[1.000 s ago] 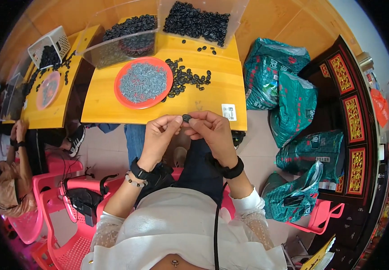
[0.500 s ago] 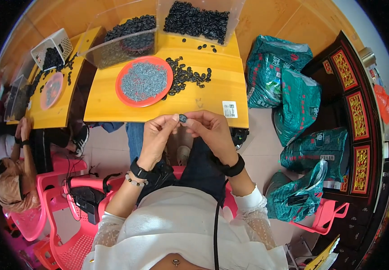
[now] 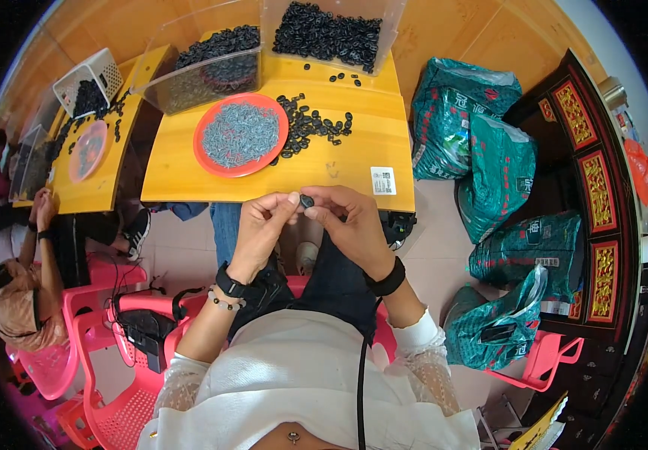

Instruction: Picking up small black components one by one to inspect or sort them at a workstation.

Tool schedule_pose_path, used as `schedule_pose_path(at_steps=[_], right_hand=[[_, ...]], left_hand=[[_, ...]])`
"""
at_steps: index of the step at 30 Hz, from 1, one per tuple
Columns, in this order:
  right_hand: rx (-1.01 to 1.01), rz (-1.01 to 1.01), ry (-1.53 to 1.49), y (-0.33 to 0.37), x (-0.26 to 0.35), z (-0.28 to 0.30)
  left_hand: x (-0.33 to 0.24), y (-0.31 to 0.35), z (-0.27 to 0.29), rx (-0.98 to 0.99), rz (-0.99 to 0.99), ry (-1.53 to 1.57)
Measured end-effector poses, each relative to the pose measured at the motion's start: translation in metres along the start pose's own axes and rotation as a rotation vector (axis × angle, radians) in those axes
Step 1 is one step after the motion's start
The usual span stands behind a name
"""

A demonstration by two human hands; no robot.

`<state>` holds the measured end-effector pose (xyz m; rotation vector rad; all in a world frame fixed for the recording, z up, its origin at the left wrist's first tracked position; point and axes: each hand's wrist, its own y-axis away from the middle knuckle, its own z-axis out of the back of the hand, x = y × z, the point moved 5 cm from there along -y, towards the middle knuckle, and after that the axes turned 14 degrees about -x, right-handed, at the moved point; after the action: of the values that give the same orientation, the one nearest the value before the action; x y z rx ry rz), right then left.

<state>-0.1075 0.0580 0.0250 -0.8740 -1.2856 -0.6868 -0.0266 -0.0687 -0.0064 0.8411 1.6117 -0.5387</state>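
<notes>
Between my two hands, just off the table's near edge, is a small black oval plastic piece (image 3: 307,202). My left hand (image 3: 264,225) pinches its left side with thumb and forefinger. From the other side, the fingers of my right hand (image 3: 352,225) are closed round it. On the yellow table (image 3: 211,187) beyond my hands stands a red round plate (image 3: 205,166), heaped with small grey metal pieces, perhaps screws (image 3: 240,135). Loose black oval pieces (image 3: 313,127) like the held one lie scattered right of the plate.
Two clear bins, one at the back left (image 3: 181,94) and one at the back (image 3: 390,37), hold piles of black pieces. Green sacks (image 3: 496,165) stand on the floor to the right. A co-worker's hands (image 3: 43,210) are at another table on the left. A pink chair (image 3: 125,405) stands nearby.
The black piece has turned slightly between my fingers, showing a darker face. My hands stay in nearly the same place.
</notes>
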Motion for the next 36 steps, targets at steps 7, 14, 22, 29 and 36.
schedule_pose_path(at_steps=[7, 14, 22, 29, 36], right_hand=[[-0.071, 0.044, -0.016, -0.001, 0.005, 0.002], [-0.052, 0.075, 0.057, -0.004, 0.013, -0.005], [-0.072, 0.095, 0.198, 0.004, 0.016, 0.003], [0.012, 0.065, 0.153, 0.000, 0.008, -0.004], [0.099, 0.036, 0.180, -0.002, 0.004, -0.002]], left_hand=[[0.003, 0.001, -0.002, 0.023, 0.144, 0.178], [-0.006, 0.004, 0.004, -0.047, 0.107, 0.119], [-0.003, 0.013, -0.004, 0.060, 0.129, 0.130], [0.005, 0.012, 0.002, 0.057, 0.114, 0.257], [0.002, 0.011, 0.002, 0.082, 0.140, 0.217]])
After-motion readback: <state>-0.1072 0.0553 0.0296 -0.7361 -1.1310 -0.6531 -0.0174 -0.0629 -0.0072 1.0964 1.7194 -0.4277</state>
